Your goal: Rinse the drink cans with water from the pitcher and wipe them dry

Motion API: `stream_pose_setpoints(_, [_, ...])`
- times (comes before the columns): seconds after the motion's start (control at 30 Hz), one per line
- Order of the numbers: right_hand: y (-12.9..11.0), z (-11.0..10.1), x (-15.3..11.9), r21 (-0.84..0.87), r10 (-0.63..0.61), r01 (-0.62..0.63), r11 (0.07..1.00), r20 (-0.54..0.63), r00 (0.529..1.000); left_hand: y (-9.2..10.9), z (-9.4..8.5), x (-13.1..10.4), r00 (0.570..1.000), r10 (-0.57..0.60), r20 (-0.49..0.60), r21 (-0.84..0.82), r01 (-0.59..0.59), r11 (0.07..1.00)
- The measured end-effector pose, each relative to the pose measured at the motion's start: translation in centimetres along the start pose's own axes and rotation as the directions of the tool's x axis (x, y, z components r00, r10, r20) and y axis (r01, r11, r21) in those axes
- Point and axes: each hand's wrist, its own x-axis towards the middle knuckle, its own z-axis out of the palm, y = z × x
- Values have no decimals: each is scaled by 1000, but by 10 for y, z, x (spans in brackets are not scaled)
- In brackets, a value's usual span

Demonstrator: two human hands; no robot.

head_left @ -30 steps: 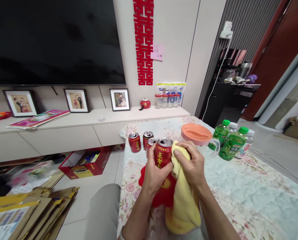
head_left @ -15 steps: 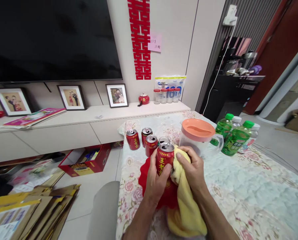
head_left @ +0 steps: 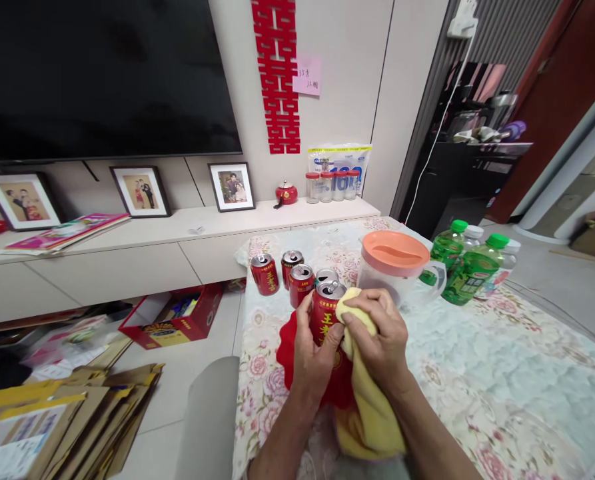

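Note:
My left hand (head_left: 313, 353) is wrapped round a red can (head_left: 324, 313) with yellow characters and an opened top. In my right hand (head_left: 381, 333) is a yellow cloth (head_left: 372, 407), bunched against the can's right side near its rim and hanging down below. A red scalloped mat (head_left: 288, 350) lies under the held can. Just behind it stand several more cans, among them a red can (head_left: 264, 275) at the left, a darker can (head_left: 292, 261), a red can (head_left: 301, 287) and one with a green edge (head_left: 326, 276), partly hidden.
On the flowered tablecloth (head_left: 457, 373), a pitcher with an orange lid (head_left: 396, 253) stands right of the cans. Green-capped bottles (head_left: 474, 273) are farther right. A grey seat (head_left: 210, 413) adjoins the table's left edge; a red box (head_left: 174, 320) and flattened cardboard (head_left: 72, 427) lie on the floor.
My right hand has brought the cloth further left over the upper side of the can, its fingers now nearer the rim. My left hand still holds the can. The view has shifted slightly.

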Motion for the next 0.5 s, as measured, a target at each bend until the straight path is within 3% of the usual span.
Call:
stream_pose_setpoints(0.07, [4, 0, 1, 55, 164, -162, 985, -33, 986, 1, 1, -1, 1000, -11, 12, -38, 12, 999])
stream_pose_setpoints(0.13, [7, 0, 1, 150, 347, -341, 928, -16, 938, 1, 1, -3, 1000, -5, 22, -76, 7, 997])
stream_pose_setpoints(0.3, [8, 1, 1, 378, 673, -668, 642, 140, 726, -1, 2, -4, 999, 15, 44, -157, -8, 988])
stream_pose_setpoints(0.37, [5, 2, 1, 417, 707, -706, 572, 186, 683, -2, 1, -4, 999, 10, 48, -169, -2, 986])
stream_pose_setpoints(0.4, [4, 2, 0, 409, 689, -687, 600, 172, 704, -3, 0, -3, 999, 8, 52, -169, 1, 986])
stream_pose_setpoints(0.43, [3, 2, 0, 380, 639, -634, 673, 132, 758, -4, 0, -3, 998, 4, 56, -166, 5, 986])
stream_pose_setpoints(0.5, [0, 2, -1, 262, 440, -434, 862, 39, 897, -7, -2, -2, 999, 10, 38, -156, -4, 988])
